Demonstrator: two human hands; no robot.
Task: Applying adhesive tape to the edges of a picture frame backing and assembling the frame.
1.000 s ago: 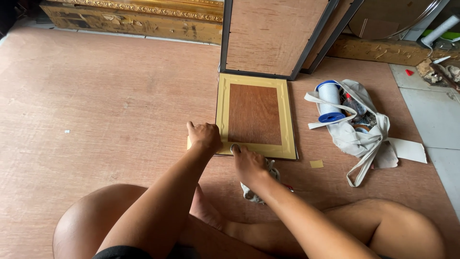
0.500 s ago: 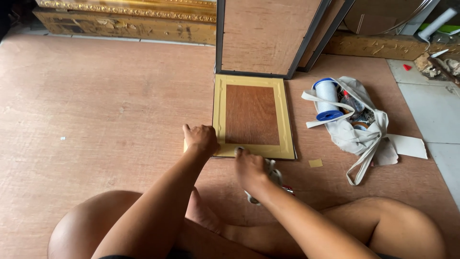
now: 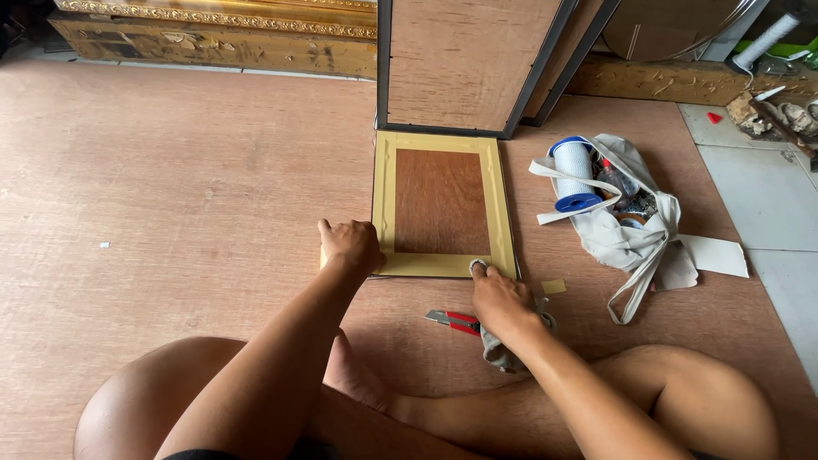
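Observation:
A small picture frame (image 3: 443, 145) with a yellow border and brown backing lies flat on the wooden floor in front of me. My left hand (image 3: 349, 245) presses down on its near left corner. My right hand (image 3: 503, 300) grips a grey cloth (image 3: 497, 347) and holds it against the frame's near right edge. Just left of my right hand lies a red and grey utility knife (image 3: 453, 320) on the floor.
A white cloth bag (image 3: 635, 230) with a blue-capped spool (image 3: 575, 175) and small items sits to the right. A large dark-framed board (image 3: 464, 64) leans behind the small frame. Gilded frames (image 3: 213, 34) stand at the back. My bare legs (image 3: 665, 400) are folded below.
My right hand with the cloth has slid rightward along the frame's near edge, uncovering the knife. My left hand stays on the corner.

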